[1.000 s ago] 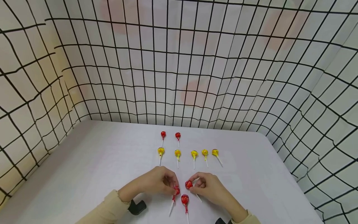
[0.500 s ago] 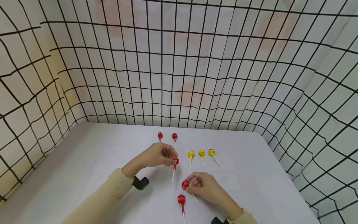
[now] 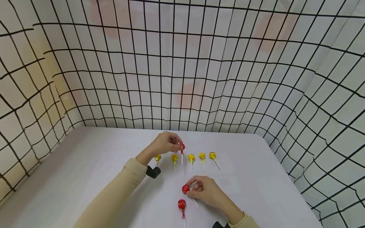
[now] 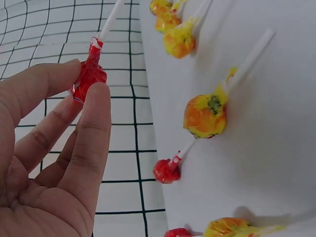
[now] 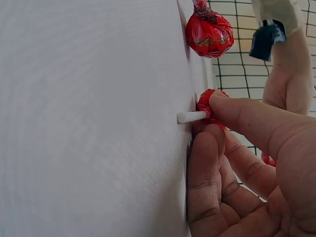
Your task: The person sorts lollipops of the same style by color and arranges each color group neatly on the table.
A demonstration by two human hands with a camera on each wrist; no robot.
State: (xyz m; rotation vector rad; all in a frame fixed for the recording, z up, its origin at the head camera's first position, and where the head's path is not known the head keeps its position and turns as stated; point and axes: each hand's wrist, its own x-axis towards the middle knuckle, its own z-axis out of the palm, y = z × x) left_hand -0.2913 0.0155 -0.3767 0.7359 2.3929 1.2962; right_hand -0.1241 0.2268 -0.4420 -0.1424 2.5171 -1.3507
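My left hand (image 3: 164,144) pinches a red lollipop (image 4: 90,79) by its wrapped head, held above the far part of the table with the stick toward me. Below and beside it lies a row of several yellow lollipops (image 3: 191,158). Two red lollipops on the table, one whole (image 4: 167,171) and one cut off by the frame (image 4: 177,233), show in the left wrist view; in the head view my left hand hides them. Nearer me, my right hand (image 3: 207,191) pinches another red lollipop (image 3: 185,189) low at the table. One more red lollipop (image 3: 182,204) lies just in front of it.
A white table (image 3: 94,164) spreads under everything, with rounded far corners. White walls with a black grid (image 3: 159,79) enclose its back and sides. A black wrist device (image 3: 153,172) sits at the left sleeve.
My left hand has lifted a red lollipop from beside the right hand and carried it away from me, past the yellow row. The right hand keeps its pinch; the head view has shifted slightly.
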